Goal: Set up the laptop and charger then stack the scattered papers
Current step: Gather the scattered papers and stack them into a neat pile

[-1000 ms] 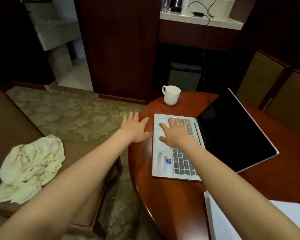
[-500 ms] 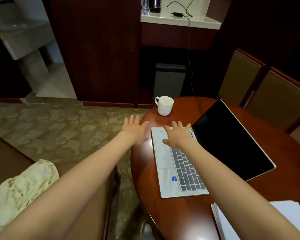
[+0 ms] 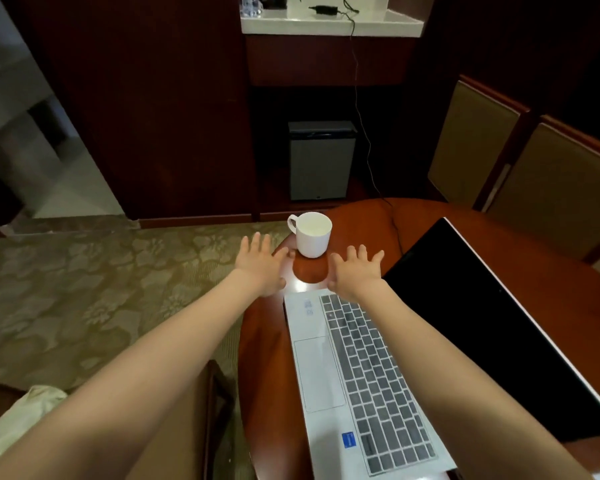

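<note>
Head view: the laptop (image 3: 361, 375) lies open on the round reddish table (image 3: 267, 341), towards its left side; its silver keyboard deck runs lengthwise from the bottom edge of the picture away towards the mug (image 3: 312, 237); the trackpad side faces left, towards the table's edge, and the hinge side faces right; the screen is black and is laid far back to the right, its top edge pointing towards the padded chairs (image 3: 475, 147).

The left hand (image 3: 262, 265) is stretched out over the table's left rim, fingers straight and spread wide, holding nothing; its fingertips are near the mug's base.

The right hand (image 3: 355, 271) is spread just as wide at the far end of the keyboard deck, palm down, empty; whether it touches the deck cannot be told.

The mug is white, upright, handle to the left, between the two hands and just beyond them.

The charger (image 3: 323, 9) is a black block on the white counter (image 3: 329, 26) at the top, well apart from the laptop; its cable (image 3: 361, 116) hangs down from the counter, reaches the far side of the table and runs towards the screen's far corner; whether it is plugged into the laptop cannot be told.

Below the counter stands a small grey cabinet (image 3: 321, 161); patterned carpet (image 3: 84, 289) covers the floor on the left; a pale cloth (image 3: 25, 417) lies at the lower left.
</note>
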